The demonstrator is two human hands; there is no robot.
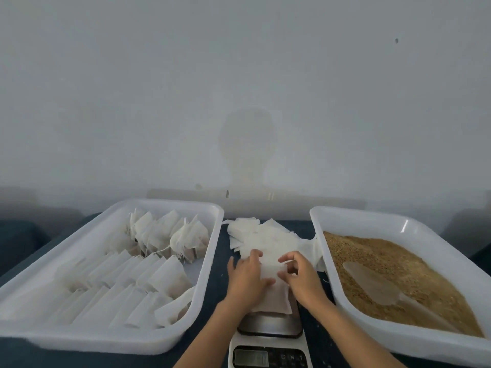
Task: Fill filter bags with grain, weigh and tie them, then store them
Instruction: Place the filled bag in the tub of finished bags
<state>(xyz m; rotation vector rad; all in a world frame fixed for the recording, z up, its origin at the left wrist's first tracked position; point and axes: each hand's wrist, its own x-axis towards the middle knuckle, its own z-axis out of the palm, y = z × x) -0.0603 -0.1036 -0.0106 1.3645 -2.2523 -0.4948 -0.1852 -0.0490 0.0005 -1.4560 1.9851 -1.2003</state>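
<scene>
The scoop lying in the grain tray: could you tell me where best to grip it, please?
Judging by its pose, grip the scoop by its handle, which points toward the near right corner of the grain tray; come from the right side, since the bowl end lies flat on the grain.

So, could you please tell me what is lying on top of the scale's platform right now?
A filled filter bag lies on the scale, with the left hand and right hand at its top edge. The hands cover the bag's mouth, and the display is unreadable.
</scene>
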